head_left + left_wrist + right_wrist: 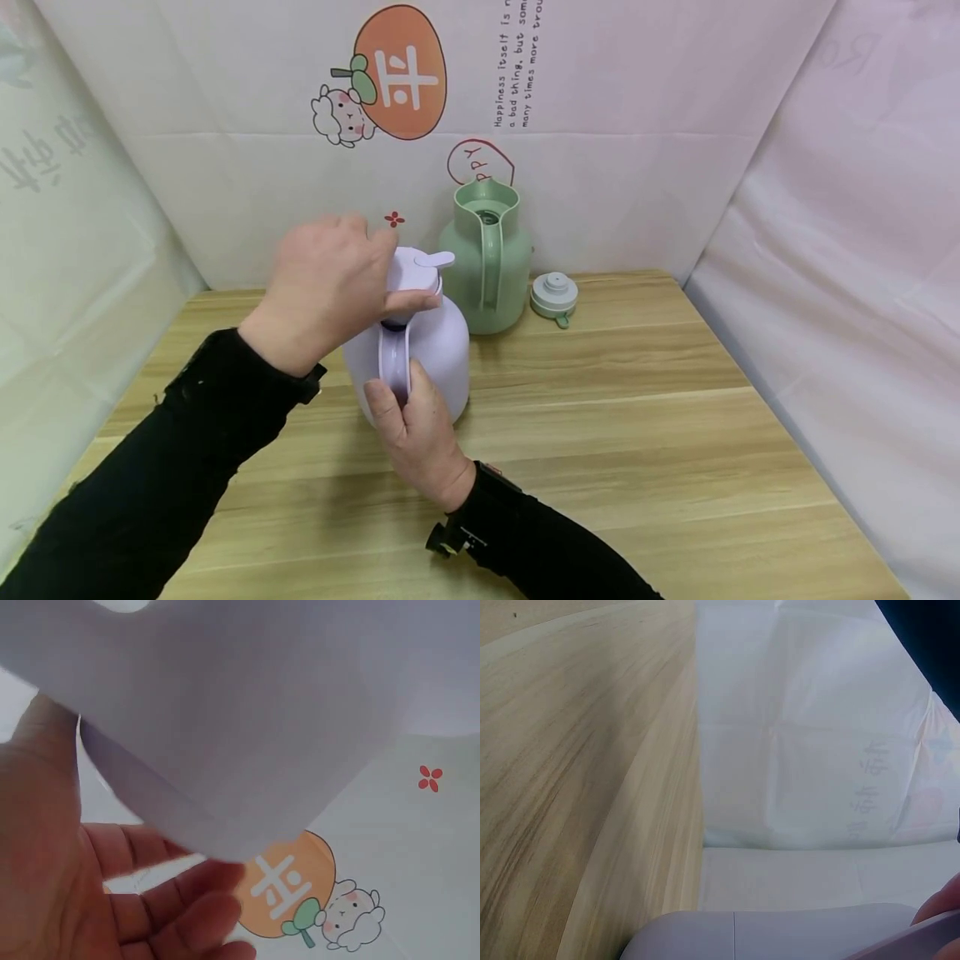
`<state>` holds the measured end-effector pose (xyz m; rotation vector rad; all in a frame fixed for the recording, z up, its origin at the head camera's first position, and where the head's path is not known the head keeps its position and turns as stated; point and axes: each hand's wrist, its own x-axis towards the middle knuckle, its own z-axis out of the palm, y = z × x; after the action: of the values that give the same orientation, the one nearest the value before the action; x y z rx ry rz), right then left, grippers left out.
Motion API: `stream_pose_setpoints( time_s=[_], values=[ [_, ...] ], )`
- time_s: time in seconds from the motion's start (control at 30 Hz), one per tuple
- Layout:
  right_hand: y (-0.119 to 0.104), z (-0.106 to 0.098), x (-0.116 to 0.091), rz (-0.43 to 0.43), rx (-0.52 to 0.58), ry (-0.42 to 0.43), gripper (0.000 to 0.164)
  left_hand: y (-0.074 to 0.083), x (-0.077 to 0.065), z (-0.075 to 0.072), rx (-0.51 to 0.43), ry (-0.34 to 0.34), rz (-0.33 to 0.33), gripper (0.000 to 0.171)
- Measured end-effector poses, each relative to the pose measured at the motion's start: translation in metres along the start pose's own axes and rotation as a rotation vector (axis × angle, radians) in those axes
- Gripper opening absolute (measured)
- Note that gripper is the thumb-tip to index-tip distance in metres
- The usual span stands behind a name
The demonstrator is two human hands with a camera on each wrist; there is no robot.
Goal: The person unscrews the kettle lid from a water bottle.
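Note:
A lavender thermos jug stands on the wooden table. My left hand is at its top, thumb along the near side of the lavender lid and the other fingers round the far side. A small tab sticks out from the lid to the right. My right hand grips the jug's handle, thumb on the near side. In the left wrist view, pale lavender plastic fills the top, with curled fingers below it. The right wrist view catches the jug's side along the bottom edge.
Behind, to the right, stands a green thermos jug without its lid. A stopper-like lid, grey with a green base, lies beside it on the table. White printed cloth hangs round the back and sides.

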<state>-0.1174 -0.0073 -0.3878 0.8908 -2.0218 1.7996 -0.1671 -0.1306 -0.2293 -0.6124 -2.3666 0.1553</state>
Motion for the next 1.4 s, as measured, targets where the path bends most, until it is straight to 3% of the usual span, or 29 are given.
stream_pose_setpoints(
  time_s=[0.13,0.3,0.4,0.6,1.07,1.4],
  values=[
    [0.001,0.0,0.0,-0.005,0.004,0.0,0.023,-0.01,0.001,-0.01,-0.181,-0.185,0.017,0.078],
    [0.001,0.0,0.001,-0.01,-0.003,0.006,0.028,-0.024,0.004,-0.016,-0.41,-0.379,0.136,0.069],
    [0.001,0.001,0.001,-0.013,-0.014,0.012,0.029,-0.028,0.004,-0.016,-0.464,-0.427,0.177,0.063],
    [0.001,0.0,0.0,-0.015,-0.018,0.009,0.028,-0.026,0.004,-0.017,-0.49,-0.51,0.128,0.058],
    [-0.001,0.0,0.001,-0.006,-0.023,0.011,0.029,-0.028,0.005,-0.02,-0.474,-0.484,0.151,0.05],
    [-0.004,0.0,0.001,0.032,0.005,-0.006,0.031,-0.024,0.006,-0.023,-0.395,-0.447,0.113,0.05]
  ],
)
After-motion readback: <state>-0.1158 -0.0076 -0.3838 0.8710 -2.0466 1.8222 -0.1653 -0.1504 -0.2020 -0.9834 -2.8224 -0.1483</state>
